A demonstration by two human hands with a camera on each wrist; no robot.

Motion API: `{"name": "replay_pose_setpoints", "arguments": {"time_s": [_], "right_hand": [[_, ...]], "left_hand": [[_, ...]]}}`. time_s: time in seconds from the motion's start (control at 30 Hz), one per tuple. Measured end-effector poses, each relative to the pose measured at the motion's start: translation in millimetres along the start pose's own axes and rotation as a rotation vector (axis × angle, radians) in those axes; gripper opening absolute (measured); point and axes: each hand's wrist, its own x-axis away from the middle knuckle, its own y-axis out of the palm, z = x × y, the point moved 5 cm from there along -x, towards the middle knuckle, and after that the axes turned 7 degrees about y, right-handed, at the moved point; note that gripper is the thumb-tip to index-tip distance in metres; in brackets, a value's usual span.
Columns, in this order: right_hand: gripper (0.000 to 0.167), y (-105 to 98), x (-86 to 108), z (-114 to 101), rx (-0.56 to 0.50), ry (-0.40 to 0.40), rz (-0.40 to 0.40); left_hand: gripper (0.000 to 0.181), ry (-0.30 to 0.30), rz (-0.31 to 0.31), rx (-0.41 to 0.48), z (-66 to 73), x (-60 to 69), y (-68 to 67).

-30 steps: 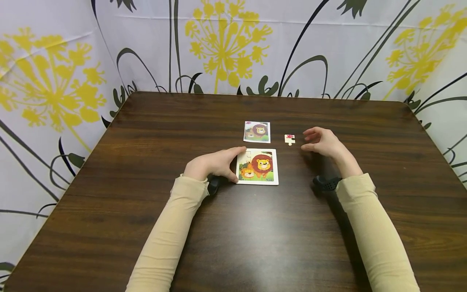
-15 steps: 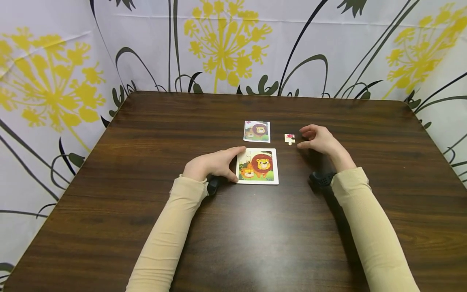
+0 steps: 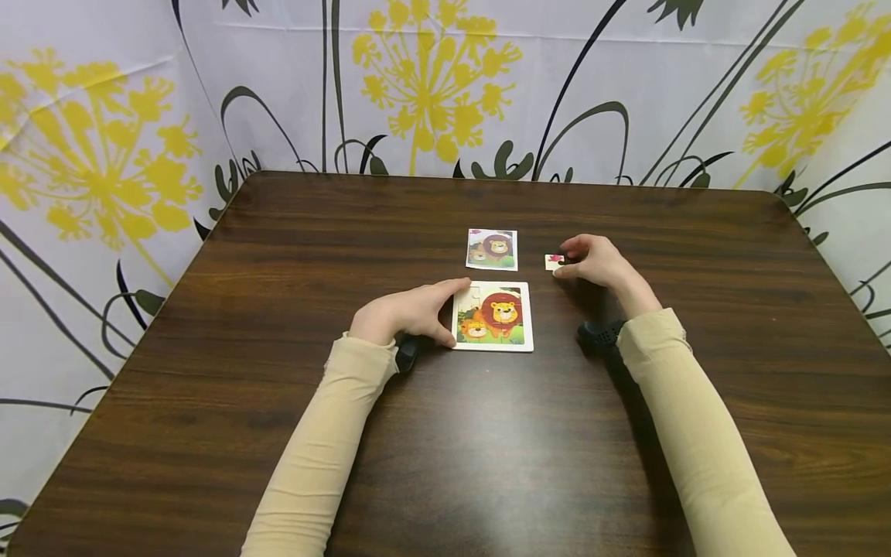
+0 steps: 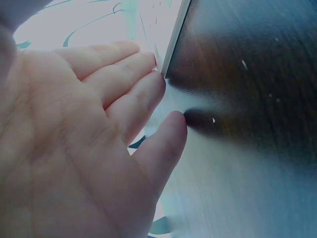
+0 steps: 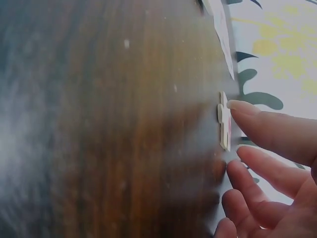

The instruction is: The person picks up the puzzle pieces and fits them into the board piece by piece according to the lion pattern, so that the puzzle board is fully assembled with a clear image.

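Note:
A square picture puzzle [image 3: 490, 317] of a lion and a cub lies in its white frame on the table. My left hand [image 3: 405, 313] spans the frame's left side, index fingertip at the upper corner and thumb at the lower one. In the left wrist view the fingers [image 4: 119, 69] are nearly straight. A loose puzzle piece [image 3: 553, 261] with a pink shape lies flat beyond the frame, to its right. My right hand [image 3: 600, 261] reaches it from the right. In the right wrist view the thumb [image 5: 247, 109] touches or overlaps the piece [image 5: 224, 124]; the index fingertip is beside its end.
Behind the frame lies a small reference picture [image 3: 492, 249] of the same lion scene. The dark wooden table [image 3: 313, 247] carries everything. A white cloth [image 3: 278, 62] with yellow flowers hangs along the table's far and side edges.
My right hand has moved left, from beside the loose piece up to it, and now partly covers it. My left hand has stayed at the frame.

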Motion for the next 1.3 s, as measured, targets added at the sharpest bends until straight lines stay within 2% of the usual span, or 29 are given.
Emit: {"name": "replay_pose_setpoints", "arguments": {"time_s": [0.27,0.63,0.9,1.3], "right_hand": [[0.047,2.8,-1.5,-0.2,0.015,0.003,0.016],[0.038,3.7,-1.6,1.0,0.030,0.005,0.050],[0.040,4.5,-1.9,1.8,0.035,0.023,0.051],[0.042,3.0,1.4,-2.9,0.027,0.007,0.110]], "left_hand": [[0.095,-0.008,-0.008,-0.005,-0.5,-1.2,0.0],[0.094,0.017,-0.014,-0.033,1.8,-1.6,0.6],[0.094,0.004,-0.016,-0.023,0.5,-1.2,1.5],[0.093,-0.001,-0.017,-0.025,-0.3,-1.0,1.3]]}}
